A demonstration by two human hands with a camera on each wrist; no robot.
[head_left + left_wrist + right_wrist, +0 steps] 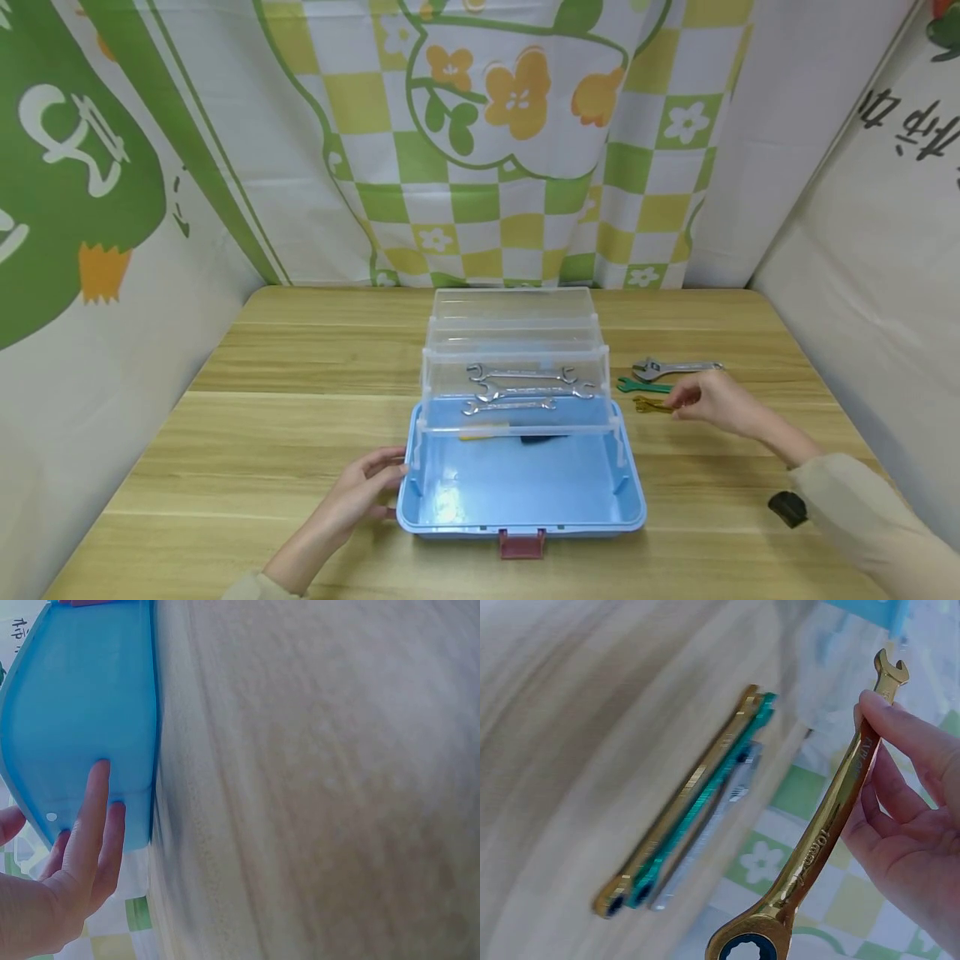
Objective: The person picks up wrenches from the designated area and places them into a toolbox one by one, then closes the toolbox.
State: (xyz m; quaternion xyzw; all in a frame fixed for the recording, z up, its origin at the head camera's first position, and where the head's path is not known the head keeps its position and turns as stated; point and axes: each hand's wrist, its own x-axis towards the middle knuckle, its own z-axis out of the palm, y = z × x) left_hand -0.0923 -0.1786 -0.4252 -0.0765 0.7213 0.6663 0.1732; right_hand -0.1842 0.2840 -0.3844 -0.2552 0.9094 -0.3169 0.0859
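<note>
A gold combination wrench [817, 825] with a ratchet ring end is pinched between the thumb and fingers of my right hand [708, 404], raised above the table. Beneath it lie another gold wrench [682, 795], a green wrench [705, 802] and a silver adjustable wrench [678, 367], side by side. My left hand [360, 492] rests at the left side of the open blue toolbox [517, 483], its extended fingers touching the outer wall. Three silver open-end wrenches [525, 390] lie in the toolbox's raised clear tray [517, 429].
Partly under the tray, a yellow piece [483, 432] and a black piece [542, 438] show inside the toolbox. A dark red latch [521, 544] hangs at its front. A small black object [787, 508] lies near my right sleeve. Patterned curtains [517, 200] stand behind the table.
</note>
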